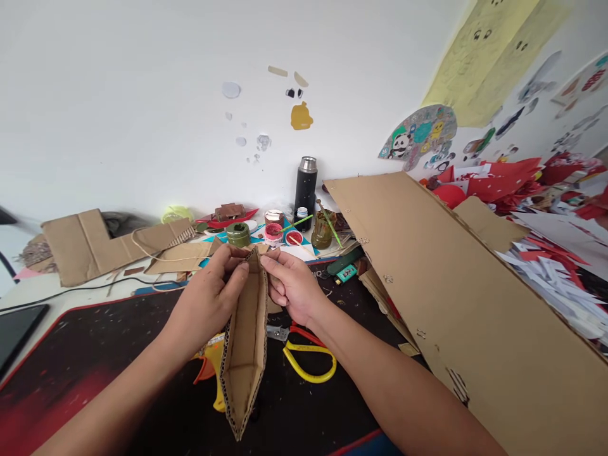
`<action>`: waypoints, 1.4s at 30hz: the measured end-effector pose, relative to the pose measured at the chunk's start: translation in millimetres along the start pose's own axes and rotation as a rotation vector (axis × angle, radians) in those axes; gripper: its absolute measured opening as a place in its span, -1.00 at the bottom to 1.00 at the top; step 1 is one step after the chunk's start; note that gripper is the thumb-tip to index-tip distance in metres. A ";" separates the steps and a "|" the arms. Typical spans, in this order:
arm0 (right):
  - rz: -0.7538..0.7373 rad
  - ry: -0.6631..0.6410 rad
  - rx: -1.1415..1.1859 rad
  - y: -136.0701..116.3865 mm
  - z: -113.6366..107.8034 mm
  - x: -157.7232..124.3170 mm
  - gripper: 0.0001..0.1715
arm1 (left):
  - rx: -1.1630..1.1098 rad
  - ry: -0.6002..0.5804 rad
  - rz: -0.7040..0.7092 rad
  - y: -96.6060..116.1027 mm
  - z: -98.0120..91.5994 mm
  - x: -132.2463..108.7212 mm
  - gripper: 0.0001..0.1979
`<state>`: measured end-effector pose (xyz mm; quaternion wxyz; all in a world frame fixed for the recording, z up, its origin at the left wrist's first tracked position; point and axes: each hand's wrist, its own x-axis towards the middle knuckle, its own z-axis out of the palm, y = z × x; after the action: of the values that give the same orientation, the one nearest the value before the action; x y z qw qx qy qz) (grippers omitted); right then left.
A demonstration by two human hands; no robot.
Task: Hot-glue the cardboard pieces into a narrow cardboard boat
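Note:
Between my hands is a narrow boat-shaped cardboard piece [246, 345] with folded-up side walls and a pointed near end. My left hand [209, 294] pinches its far left wall, thumb on the inner face. Gripping the far right wall near the tip is my right hand [292, 285], fingers curled and closed. Below the cardboard, scissors with yellow and red handles [311, 364] lie on the dark mat [156, 380]. Partly hidden under the boat's left side is a yellow and orange tool [209, 361], whose kind I cannot make out.
A large cardboard sheet [427, 266] leans across the right side. Along the wall stand a black thermos [306, 183], a green paint jar [238, 235], a pink paint jar [273, 235] and brushes. Cut cardboard [90, 247] lies at left, and red and white paper scraps [555, 266] pile at far right.

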<state>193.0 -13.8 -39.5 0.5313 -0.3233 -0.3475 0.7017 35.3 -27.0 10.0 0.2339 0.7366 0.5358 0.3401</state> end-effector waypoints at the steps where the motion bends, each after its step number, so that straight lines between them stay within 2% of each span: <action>1: 0.002 0.000 0.003 -0.1 0.0 0.0 -0.60 | -0.007 -0.002 0.001 -0.2 0.1 -0.1 -0.71; 22: 0.046 -0.037 0.053 -3.7 1.5 -3.4 -0.51 | -0.080 -0.022 -0.029 -2.5 -0.3 -1.7 -0.64; 34: 0.051 -0.038 0.054 -3.4 1.6 -3.9 -0.54 | -0.078 -0.013 -0.023 0.4 -1.4 -0.8 -0.72; 42: 0.066 -0.036 0.071 -3.4 1.9 -3.5 -0.53 | -0.057 -0.021 -0.030 0.7 -1.4 -1.2 -0.68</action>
<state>194.0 -16.8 -35.3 0.5126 -0.3028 -0.3208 0.7366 34.4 -28.3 11.1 0.2656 0.7250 0.5345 0.3437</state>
